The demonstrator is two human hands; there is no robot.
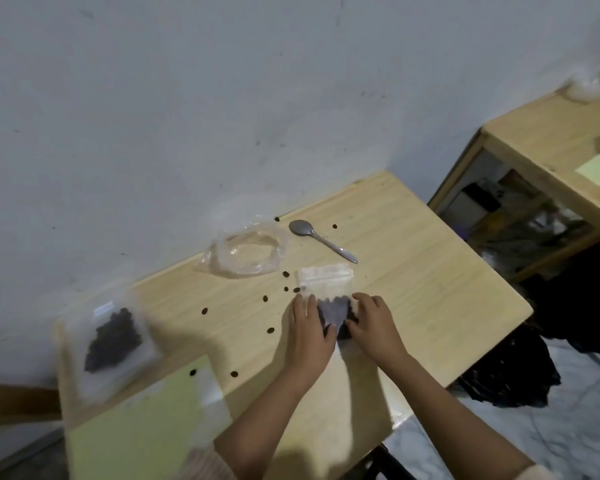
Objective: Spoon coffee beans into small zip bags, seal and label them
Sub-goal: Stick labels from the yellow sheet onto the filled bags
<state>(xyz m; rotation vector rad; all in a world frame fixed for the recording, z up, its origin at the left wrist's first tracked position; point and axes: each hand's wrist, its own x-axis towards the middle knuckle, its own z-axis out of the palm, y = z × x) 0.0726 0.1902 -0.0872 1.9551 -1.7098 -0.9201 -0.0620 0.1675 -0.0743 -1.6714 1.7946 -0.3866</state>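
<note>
Your small zip bag (326, 289) lies flat on the wooden table (430, 271) between your hands, its sealed strip pointing away from you and the beans bunched at its near end. Your left hand (307, 327) lies on the bag's left side with fingers fairly straight, thumb across the beans. Your right hand (374, 323) has curled fingers at the right edge, seemingly pinching it, though blur hides the contact. The spoon (321, 240) rests just beyond the bag, with loose beans (286, 274) scattered nearby.
</note>
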